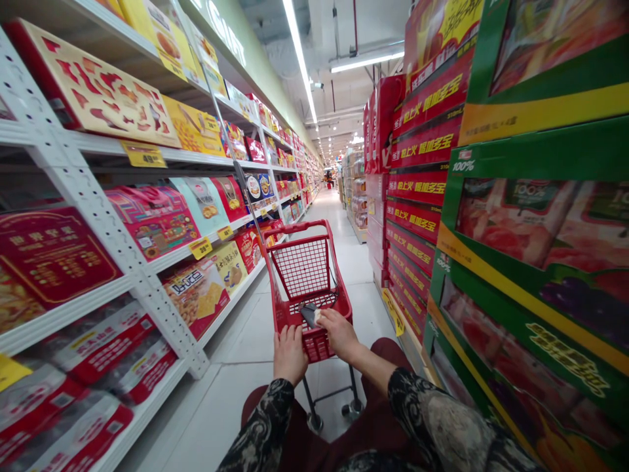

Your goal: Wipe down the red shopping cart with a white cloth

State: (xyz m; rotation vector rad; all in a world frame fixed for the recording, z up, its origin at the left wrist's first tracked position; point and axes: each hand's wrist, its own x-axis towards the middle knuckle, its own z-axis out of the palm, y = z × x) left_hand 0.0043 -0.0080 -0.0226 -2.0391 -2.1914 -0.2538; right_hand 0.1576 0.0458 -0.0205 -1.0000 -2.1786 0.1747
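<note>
A red plastic shopping cart [301, 262] stands in front of my knees on the aisle floor. My left hand [289, 354] lies at the near left of its basket, fingers hooked over the rim. Above the near rim, my right hand [339, 333] is closed, with a small crumpled white piece, perhaps tissue, [318, 316] at its fingertips. Just beyond those fingertips a dark grey object [308, 314] sits in the basket; its kind is unclear. A thin dark cord or strap runs along the basket's right inside.
White shelves [113, 242] with boxed snacks and yellow price tags line the left. Stacked red drink cartons [417, 187] and large green juice boxes [535, 216] rise close on the right. The tiled aisle [329, 203] runs ahead, with a distant person [329, 177].
</note>
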